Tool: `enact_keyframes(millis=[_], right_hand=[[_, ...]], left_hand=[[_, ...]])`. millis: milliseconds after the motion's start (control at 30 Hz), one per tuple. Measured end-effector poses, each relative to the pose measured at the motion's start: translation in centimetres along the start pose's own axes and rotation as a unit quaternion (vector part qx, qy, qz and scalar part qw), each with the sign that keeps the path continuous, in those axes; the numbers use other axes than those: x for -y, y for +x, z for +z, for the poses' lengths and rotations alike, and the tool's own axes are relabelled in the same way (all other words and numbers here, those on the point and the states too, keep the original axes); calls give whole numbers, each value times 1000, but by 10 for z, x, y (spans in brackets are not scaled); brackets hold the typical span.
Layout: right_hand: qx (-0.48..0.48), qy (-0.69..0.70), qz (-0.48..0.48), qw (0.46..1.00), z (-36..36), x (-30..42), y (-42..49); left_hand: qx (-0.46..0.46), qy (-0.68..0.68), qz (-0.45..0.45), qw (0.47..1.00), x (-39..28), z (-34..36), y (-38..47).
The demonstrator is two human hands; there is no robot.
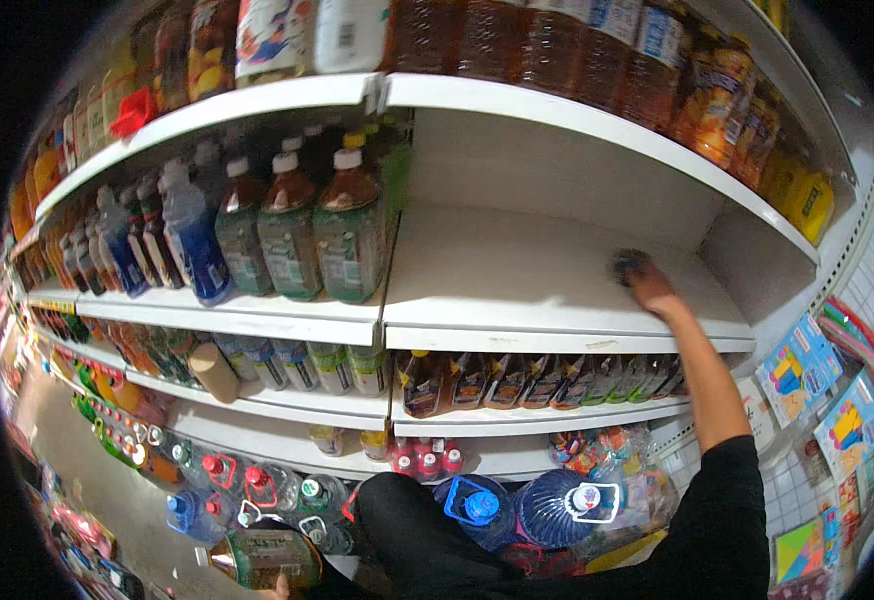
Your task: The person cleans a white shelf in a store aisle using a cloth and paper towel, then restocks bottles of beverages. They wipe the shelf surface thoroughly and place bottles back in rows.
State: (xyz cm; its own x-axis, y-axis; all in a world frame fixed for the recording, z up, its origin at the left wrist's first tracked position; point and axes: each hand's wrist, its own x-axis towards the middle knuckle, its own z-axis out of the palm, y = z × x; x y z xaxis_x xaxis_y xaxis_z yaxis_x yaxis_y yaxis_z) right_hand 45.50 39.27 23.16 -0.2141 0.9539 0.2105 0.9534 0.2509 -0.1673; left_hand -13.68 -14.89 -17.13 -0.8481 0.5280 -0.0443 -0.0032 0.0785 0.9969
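Observation:
My right hand [653, 291] is stretched out over the bare shelf board [497, 277] in the middle bay. In its fingers is a small dark object [629, 264], blurred and perhaps a cloth, against the board near its right end. Low in the view, my left hand [281, 586] grips a large plastic bottle [260, 559] of brown drink with a green label. That bottle lies on its side, white cap to the left; most of the hand is hidden beneath it. Similar bottles [347, 232] stand upright on the shelf to the left.
Brown drink bottles [564, 45] line the upper shelf; a row of smaller bottles [542, 379] fills the one below. Large water jugs [568, 506] stand on the floor by my knee [414, 517]. Hanging packets [801, 360] crowd the right. A cardboard-coloured cylinder [214, 371] leans at left.

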Motion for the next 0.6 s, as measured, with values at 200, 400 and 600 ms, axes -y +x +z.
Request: enact_keyframes(millis=[200,400,600], right_hand=[[84,129,-304,940,51,288,18],[66,149,-399,903,49,326,17],[31,131,-203,970,10,101,30]], left_hand=[[6,6,1,1000,16,-14,-23],[11,12,41,999,6,-12,-22],[12,9,106,994,3,-22,-21]])
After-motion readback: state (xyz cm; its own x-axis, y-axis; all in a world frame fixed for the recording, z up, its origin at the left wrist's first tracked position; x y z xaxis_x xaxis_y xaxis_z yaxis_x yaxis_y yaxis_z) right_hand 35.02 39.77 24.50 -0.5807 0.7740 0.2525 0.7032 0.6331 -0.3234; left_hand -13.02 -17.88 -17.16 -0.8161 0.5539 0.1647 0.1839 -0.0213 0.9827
